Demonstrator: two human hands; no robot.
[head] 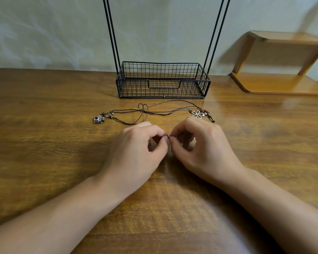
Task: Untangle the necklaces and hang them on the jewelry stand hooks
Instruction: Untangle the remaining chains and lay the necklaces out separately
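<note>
Beyond my left hand (136, 143) lies a small metal charm (98, 119); thin brown cords (154, 111) cross and loop towards a wiry flower pendant (197, 114) past my right hand (206, 145). Both hands pinch a tiny bead (169, 136) between them. Tugging hard could tighten the knot. The black wire stand (162, 79) waits farther off.

Wooden desk (44, 143) with visible grain, set against a pale wall (44, 33). A small two-tier wooden shelf (283, 83) stands at its far right corner.
</note>
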